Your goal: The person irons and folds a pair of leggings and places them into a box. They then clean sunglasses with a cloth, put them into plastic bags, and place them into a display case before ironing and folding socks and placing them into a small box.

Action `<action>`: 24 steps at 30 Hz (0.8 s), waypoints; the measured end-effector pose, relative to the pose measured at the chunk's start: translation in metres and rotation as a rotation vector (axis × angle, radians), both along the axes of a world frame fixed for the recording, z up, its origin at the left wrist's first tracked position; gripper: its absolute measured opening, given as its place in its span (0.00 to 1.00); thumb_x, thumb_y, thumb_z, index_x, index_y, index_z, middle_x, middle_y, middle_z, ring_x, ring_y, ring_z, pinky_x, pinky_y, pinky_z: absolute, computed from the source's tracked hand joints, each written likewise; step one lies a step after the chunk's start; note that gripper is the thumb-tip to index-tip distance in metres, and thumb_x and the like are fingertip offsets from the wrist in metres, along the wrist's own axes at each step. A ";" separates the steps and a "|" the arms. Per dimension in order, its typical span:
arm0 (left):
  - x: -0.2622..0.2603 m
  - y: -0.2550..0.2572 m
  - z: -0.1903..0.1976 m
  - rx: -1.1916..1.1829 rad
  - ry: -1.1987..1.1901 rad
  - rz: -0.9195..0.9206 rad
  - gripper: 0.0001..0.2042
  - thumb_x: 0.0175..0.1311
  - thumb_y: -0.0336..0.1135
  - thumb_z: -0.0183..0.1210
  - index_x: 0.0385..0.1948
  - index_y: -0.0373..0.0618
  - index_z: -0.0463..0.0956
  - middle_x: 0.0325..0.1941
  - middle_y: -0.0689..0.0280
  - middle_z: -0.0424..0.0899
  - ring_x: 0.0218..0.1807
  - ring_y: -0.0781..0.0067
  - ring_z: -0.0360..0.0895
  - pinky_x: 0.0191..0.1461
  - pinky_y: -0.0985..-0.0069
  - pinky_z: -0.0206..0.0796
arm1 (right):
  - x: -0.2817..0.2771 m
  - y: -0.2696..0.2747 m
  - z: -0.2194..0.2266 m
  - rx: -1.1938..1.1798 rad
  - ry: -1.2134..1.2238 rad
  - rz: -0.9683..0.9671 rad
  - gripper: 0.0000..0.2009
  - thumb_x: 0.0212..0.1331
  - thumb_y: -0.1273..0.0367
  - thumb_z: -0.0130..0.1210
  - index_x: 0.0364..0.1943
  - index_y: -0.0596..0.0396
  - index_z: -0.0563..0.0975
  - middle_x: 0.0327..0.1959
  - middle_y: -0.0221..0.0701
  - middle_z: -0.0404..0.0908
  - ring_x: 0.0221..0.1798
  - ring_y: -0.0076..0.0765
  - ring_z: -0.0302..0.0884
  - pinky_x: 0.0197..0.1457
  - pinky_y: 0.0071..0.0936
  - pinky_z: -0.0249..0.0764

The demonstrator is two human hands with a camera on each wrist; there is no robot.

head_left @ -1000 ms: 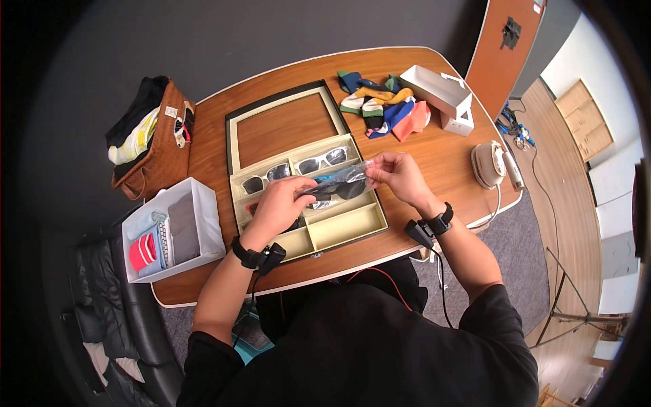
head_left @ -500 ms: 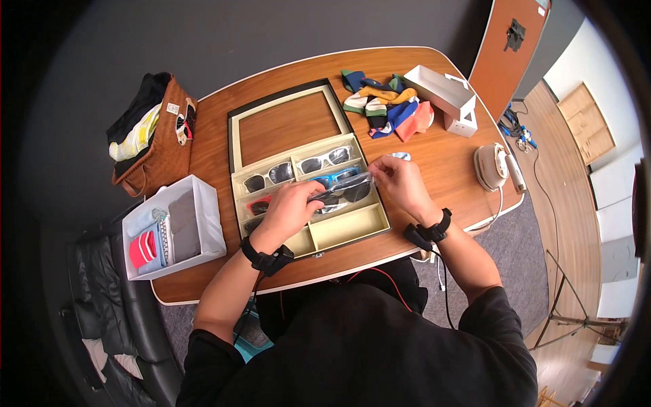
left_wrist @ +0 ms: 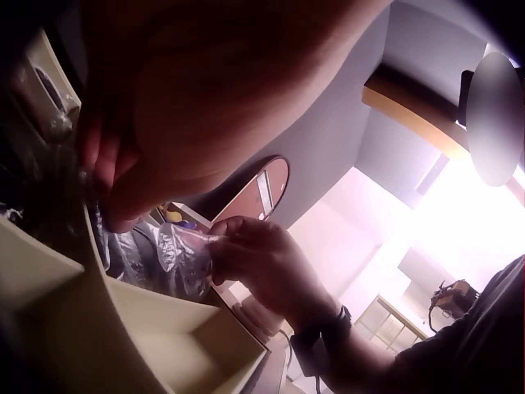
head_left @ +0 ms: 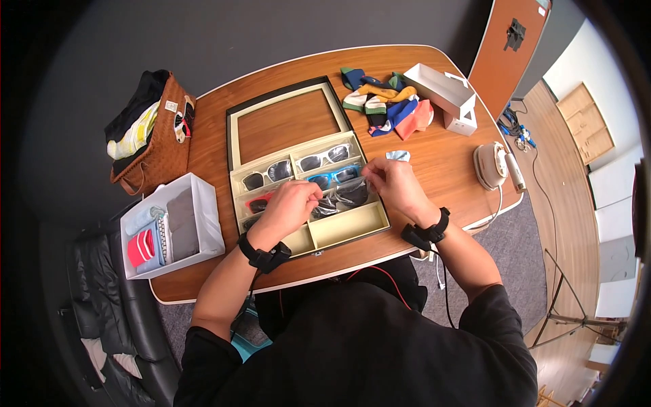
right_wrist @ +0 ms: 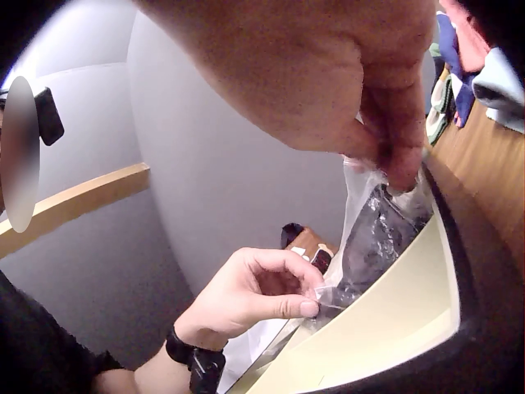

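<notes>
My left hand and right hand pinch opposite ends of a clear plastic bag with dark sunglasses inside. The bag lies down in a right-hand compartment of a cream-lined sunglasses case, as both wrist views also show. Just behind it sit blue-framed sunglasses, and white-framed sunglasses fill the compartment beyond. Red-framed sunglasses on the left are partly covered by my left hand. The case's windowed lid lies folded open at the back.
Left of the case stand a white bin of folded cloths and a brown woven basket of clothing. Colourful socks, a white box and a handheld steamer occupy the right side. A pale blue cloth lies near my right hand.
Both hands have lowered the bagged sunglasses from above the case into the compartment. The blue-framed pair, earlier mostly covered by the bag, now shows.
</notes>
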State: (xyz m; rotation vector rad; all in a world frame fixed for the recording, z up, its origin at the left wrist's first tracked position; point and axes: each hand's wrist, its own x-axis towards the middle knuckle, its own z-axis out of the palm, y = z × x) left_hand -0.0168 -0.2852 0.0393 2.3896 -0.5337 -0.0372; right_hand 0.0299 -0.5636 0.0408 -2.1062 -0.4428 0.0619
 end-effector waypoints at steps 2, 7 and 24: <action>0.002 0.001 0.002 -0.015 0.013 0.008 0.06 0.61 0.20 0.65 0.39 0.35 0.85 0.38 0.51 0.89 0.41 0.50 0.89 0.48 0.63 0.81 | -0.001 0.003 0.001 -0.067 -0.104 0.029 0.04 0.65 0.76 0.63 0.40 0.60 0.86 0.32 0.45 0.89 0.34 0.51 0.89 0.40 0.40 0.83; 0.005 -0.004 0.001 0.149 -0.136 -0.006 0.04 0.63 0.24 0.64 0.36 0.37 0.86 0.37 0.54 0.89 0.43 0.51 0.87 0.50 0.59 0.78 | 0.003 0.004 -0.001 -0.321 -0.385 0.088 0.03 0.58 0.75 0.62 0.34 0.57 0.86 0.32 0.41 0.86 0.40 0.52 0.85 0.47 0.42 0.81; -0.020 -0.010 -0.005 0.214 -0.234 -0.125 0.08 0.60 0.23 0.65 0.40 0.40 0.86 0.40 0.56 0.85 0.46 0.49 0.84 0.52 0.59 0.77 | -0.015 0.009 0.000 -0.935 -0.705 0.327 0.07 0.55 0.70 0.58 0.35 0.52 0.85 0.42 0.32 0.81 0.50 0.41 0.78 0.55 0.36 0.76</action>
